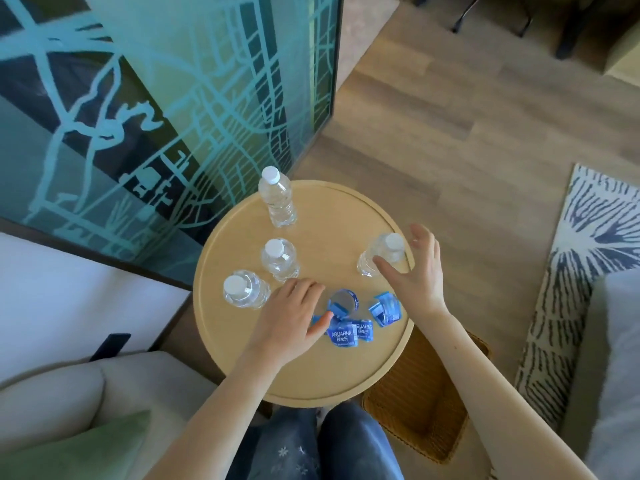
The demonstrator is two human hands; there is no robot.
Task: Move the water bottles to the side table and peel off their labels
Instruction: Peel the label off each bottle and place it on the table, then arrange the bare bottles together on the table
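There is only one view, from a camera worn on the person's head, looking steeply down and forward. It sits close above the round side table [304,375], which fills the middle of the picture, with both forearms reaching in from the near edge. The wide lens bends the wall panel [156,98] at far left and takes in the floor [467,116] and rug [588,237] at right.

A teal street-map panel [166,98] stands against the wall. A woven basket [426,400] sits on the wood floor [467,140]. A patterned rug [585,244] lies right; a green cushion [79,448] rests on the pale sofa [52,386].
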